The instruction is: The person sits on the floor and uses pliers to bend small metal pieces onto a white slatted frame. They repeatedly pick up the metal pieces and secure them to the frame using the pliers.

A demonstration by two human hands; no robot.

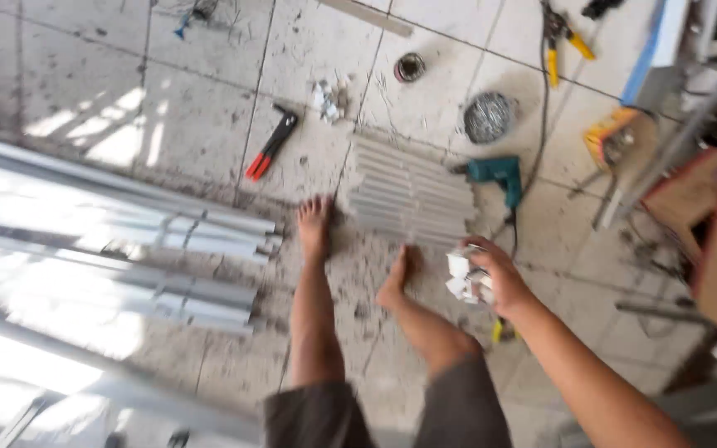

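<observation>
The right hand [498, 278] is reaching down over the tiled floor [201, 124], its fingers [483, 253] clamped on a bunch of small white brackets [465, 278]. The left hand is not showing. The brackets are hanging just beside the person's right foot [397, 278], near a row of short grey strips [412, 195] lying on the floor. A teal drill [498, 176] is lying just beyond the strips, and long metal profiles [109, 232] are lying along the floor's left side.

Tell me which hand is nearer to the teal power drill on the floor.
Right. The right hand, closed around a cluster of small white pieces, sits just below the teal drill. The left hand is out of the picture, so its distance cannot be judged.
</observation>
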